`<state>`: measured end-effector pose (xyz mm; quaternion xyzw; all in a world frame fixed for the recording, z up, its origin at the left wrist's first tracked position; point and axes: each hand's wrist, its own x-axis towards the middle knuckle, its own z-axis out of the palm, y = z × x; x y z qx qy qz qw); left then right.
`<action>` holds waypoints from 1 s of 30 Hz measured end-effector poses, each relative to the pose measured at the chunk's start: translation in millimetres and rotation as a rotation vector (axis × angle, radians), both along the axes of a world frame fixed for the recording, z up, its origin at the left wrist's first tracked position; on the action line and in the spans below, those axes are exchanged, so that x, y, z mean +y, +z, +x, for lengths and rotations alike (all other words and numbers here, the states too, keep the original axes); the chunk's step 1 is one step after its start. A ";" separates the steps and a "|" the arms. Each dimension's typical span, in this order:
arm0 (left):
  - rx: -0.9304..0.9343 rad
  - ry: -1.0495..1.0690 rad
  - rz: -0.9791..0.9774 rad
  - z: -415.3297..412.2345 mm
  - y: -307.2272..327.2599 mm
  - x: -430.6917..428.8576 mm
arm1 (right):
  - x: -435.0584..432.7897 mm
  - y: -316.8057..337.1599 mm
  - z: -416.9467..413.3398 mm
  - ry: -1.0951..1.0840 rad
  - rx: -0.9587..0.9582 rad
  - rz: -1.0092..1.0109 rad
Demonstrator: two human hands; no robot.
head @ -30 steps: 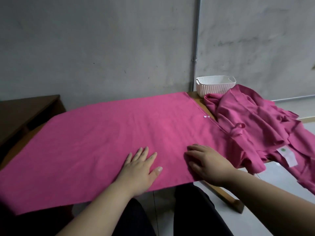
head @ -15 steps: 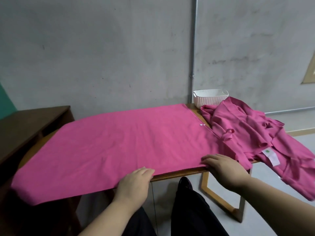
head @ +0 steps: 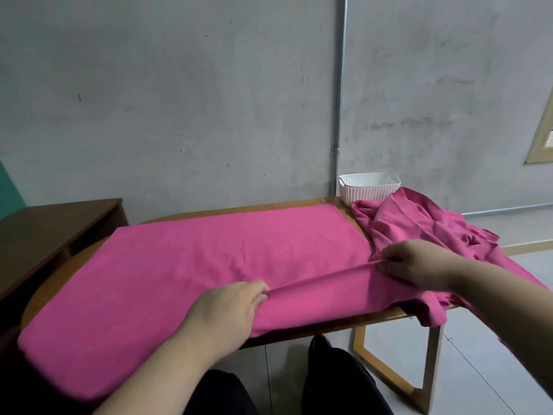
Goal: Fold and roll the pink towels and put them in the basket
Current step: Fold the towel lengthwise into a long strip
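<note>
A large pink towel (head: 209,259) lies spread flat over the wooden table (head: 302,203). Its near edge is lifted and turned back onto itself between my two hands. My left hand (head: 230,310) grips that edge near the middle of the table's front. My right hand (head: 413,265) pinches the same edge at the towel's right corner. A heap of crumpled pink towels (head: 419,229) sits at the table's right end and hangs off it. The white woven basket (head: 368,187) stands behind the heap at the far right corner, and I see nothing in it.
A dark brown cabinet (head: 54,226) stands to the left of the table. A grey wall with a vertical metal pipe (head: 339,100) runs behind. The table's wooden leg frame (head: 431,372) is at the lower right, over a pale tiled floor. My dark-trousered legs are below the table edge.
Both hands went from lying on the towel to taking hold of its near edge, then lifted it and carried it away from me. The view has tilted upward.
</note>
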<state>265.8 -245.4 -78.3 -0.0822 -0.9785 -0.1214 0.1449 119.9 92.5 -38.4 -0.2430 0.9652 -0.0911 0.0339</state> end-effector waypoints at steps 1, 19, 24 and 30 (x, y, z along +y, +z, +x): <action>-0.021 0.029 0.014 -7.6 0.8 -6.8 | -1.4 5.7 -8.1 -0.011 0.013 0.020; 0.063 0.428 -0.231 -281.4 21.6 -97.2 | -112.0 -37.5 -253.5 -0.450 0.253 -0.357; 0.016 0.415 -0.289 -371.7 -21.0 -120.7 | -135.9 -71.1 -332.5 -0.494 0.280 -0.347; 0.030 0.372 -0.101 -410.5 -91.5 -139.6 | -144.4 -124.6 -380.4 -0.462 0.347 -0.265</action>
